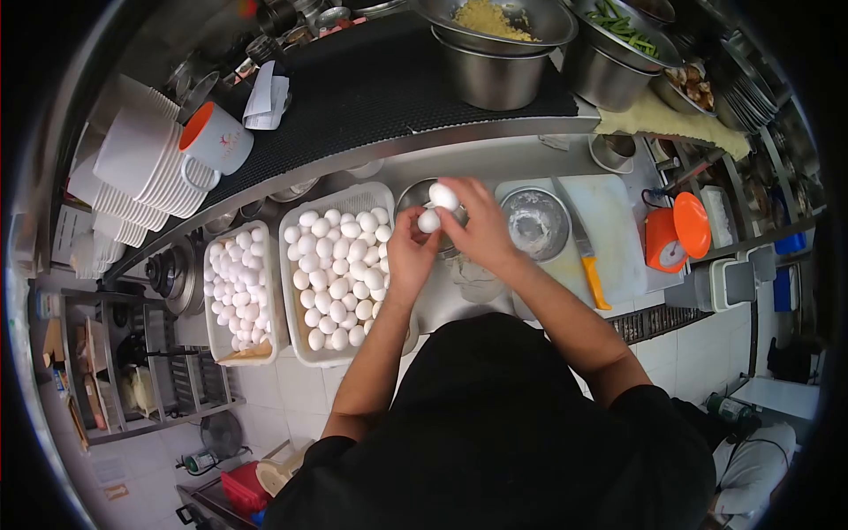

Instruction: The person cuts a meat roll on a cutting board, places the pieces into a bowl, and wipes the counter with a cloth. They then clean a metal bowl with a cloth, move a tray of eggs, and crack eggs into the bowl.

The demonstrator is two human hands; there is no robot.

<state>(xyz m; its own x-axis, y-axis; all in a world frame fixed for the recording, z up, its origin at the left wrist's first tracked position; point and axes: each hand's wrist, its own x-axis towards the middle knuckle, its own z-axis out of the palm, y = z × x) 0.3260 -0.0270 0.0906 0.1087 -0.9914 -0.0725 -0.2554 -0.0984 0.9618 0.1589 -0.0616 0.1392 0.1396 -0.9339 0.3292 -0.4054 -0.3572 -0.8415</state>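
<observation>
Over a metal bowl (413,196), my two hands are close together. My left hand (412,249) holds a white egg (428,221) in its fingertips. A second white egg (443,197) is held by my right hand (478,225), just above and right of the first. The fingers partly hide the bowl under them. To the left stands a white basket (291,265) full of white eggs, and beyond it a second white basket (212,322) of eggs. Right of my hands, a metal bowl (536,224) with white residue sits at a white cutting board's edge.
A knife with a yellow handle (595,283) lies on the cutting board (614,225). An orange scale (662,240) stands further right. The shelf (353,84) above holds stacked white bowls (146,159), a mug (216,139) and metal pots (495,79). Another person (755,468) is at the lower right.
</observation>
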